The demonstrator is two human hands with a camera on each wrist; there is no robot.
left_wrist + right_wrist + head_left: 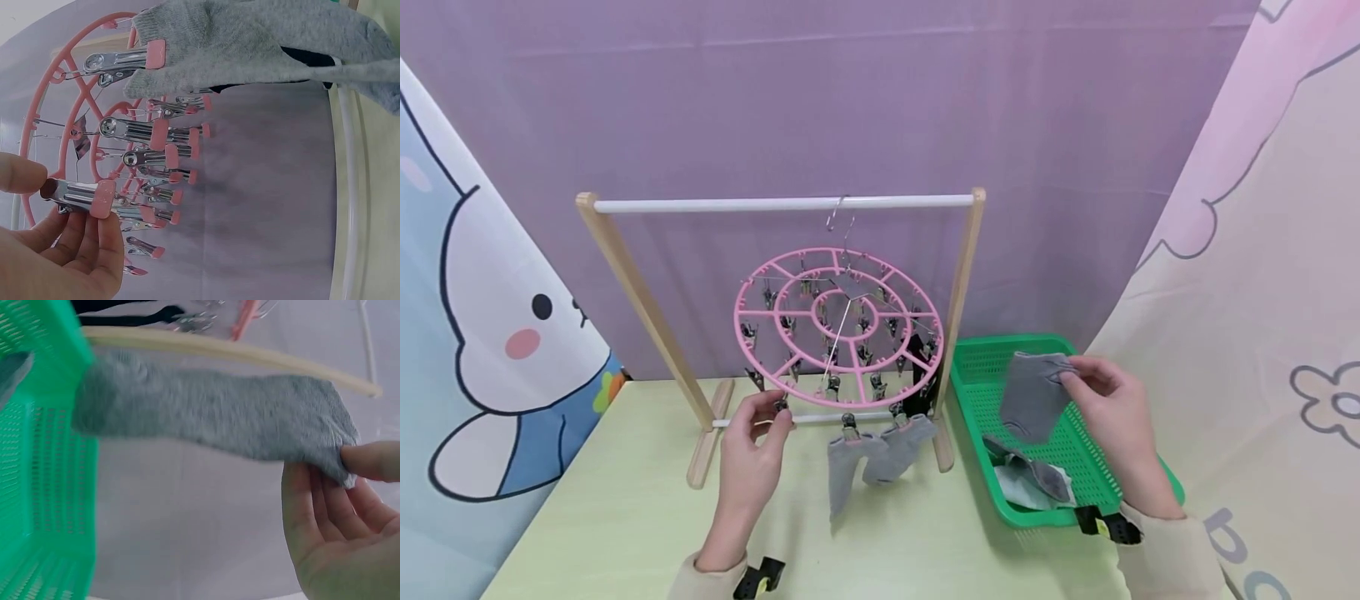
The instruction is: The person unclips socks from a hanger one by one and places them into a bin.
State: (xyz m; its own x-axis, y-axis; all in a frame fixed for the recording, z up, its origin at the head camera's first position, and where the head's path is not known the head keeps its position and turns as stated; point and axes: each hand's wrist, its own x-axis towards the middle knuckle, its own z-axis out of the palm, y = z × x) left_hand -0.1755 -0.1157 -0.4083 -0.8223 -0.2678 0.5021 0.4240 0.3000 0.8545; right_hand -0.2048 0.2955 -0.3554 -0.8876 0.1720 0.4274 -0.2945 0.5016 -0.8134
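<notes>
My left hand pinches a metal clip with pink tips between thumb and fingers. The clip hangs at the front left of a round pink clip hanger, and no cloth shows in it. Over the green basket, my right hand pinches a grey sock by one end; the rest hangs down. Light grey socks hang from clips at the hanger's front. Something black, partly hidden by the hanger, hangs at its right.
A rack with wooden posts and a white top bar carries the hanger. Right of it, a green basket holds a dark grey sock and pale cloth. A purple curtain stands behind.
</notes>
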